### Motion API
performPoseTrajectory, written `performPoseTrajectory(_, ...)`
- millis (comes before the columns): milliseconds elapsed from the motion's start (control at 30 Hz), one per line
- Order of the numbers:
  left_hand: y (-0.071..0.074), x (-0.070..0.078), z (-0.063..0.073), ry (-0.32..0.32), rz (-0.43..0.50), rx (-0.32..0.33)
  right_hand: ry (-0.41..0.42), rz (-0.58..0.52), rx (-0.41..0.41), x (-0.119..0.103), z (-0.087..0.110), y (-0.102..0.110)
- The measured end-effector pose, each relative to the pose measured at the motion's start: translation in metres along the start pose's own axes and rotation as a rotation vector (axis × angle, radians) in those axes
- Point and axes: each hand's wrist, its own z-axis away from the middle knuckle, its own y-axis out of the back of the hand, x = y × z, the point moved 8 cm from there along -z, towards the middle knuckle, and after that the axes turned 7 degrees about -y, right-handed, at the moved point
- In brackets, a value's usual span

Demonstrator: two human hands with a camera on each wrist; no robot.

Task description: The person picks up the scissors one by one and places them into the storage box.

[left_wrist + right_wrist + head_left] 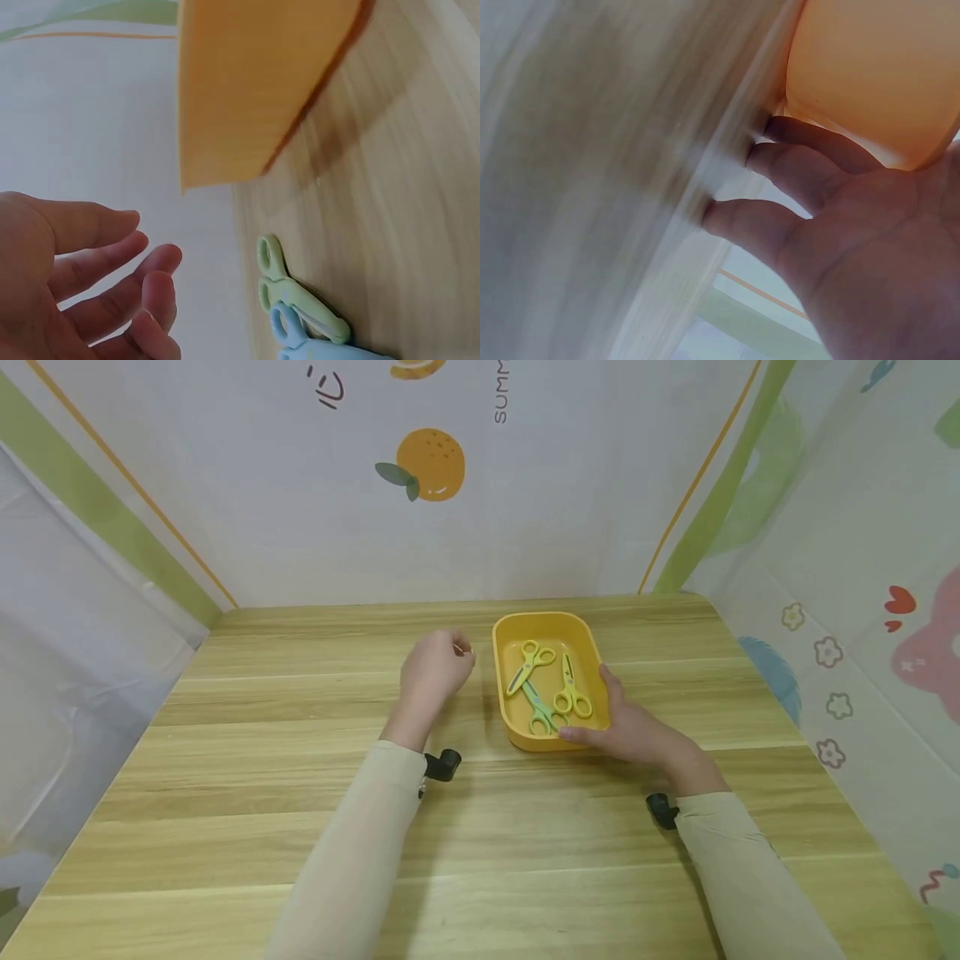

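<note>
A yellow plastic tray (504,689) on the wooden table holds two yellow scissors (572,693) and a green pair (542,710). My right hand (637,727) holds the tray's near right corner, the thumb over the near rim and the index finger along the right side. In the right wrist view the other fingertips (761,157) reach the tabletop beside the tray wall. My left hand (438,668) hovers left of the tray with loosely curled fingers and nothing in them. Green scissors (300,292) and blue scissors (322,349) lie on the table near it, hidden in the head view.
The wooden table (247,743) meets a white printed curtain (315,543) at its back edge. Another printed sheet (847,635) hangs along the right side. Black wrist cameras (442,766) sit at both sleeves.
</note>
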Motion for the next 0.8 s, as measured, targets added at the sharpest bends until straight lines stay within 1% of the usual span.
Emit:
performPoseTrajectory(133, -0.001, -0.006, 0.001, 0.017, -0.063, 0.005, 0.005, -0.007, 0.003, 0.001, -0.001, 0.0)
performPoseTrajectory(367, -0.008, -0.014, 0.002, 0.049, -0.105, -0.033, 0.008, -0.016, 0.004, 0.0, -0.001, 0.0)
performPoseTrajectory(600, -0.014, -0.02, 0.002, 0.047, -0.147, -0.045, 0.011, -0.014, 0.003, -0.001, 0.0, 0.0)
performPoseTrajectory(800, -0.019, -0.024, 0.002, 0.053, -0.169, -0.055, -0.001, -0.012, -0.003, 0.0, 0.0, -0.001)
